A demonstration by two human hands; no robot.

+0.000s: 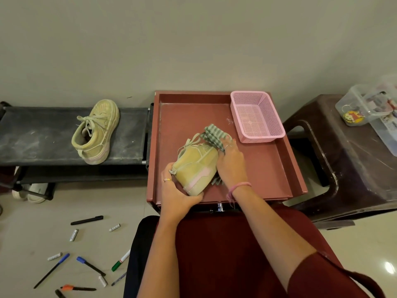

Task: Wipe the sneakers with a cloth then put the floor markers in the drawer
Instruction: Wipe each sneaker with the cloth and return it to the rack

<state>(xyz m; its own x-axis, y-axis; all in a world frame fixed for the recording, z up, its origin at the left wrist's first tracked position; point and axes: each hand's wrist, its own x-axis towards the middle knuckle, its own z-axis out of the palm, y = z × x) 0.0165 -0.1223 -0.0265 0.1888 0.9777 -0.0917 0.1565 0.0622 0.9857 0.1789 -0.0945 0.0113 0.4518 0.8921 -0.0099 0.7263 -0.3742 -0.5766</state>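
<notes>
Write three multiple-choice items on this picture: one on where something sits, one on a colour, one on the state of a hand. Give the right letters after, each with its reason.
1. Where is the second sneaker?
A. in the pink basket
B. on the black bench
C. on the floor

2. What colour is the basket on the red tray?
A. pink
B. blue
C. white

3. What is the right hand doing?
A. hanging idle
B. picking up a marker
C. pressing the striped cloth against the held sneaker

Answers:
1 B: it lies on the black bench, left of the tray.
2 A: its mesh walls are pink.
3 C: the right hand grips the striped cloth against the held sneaker, which the left hand holds at the heel.
</notes>
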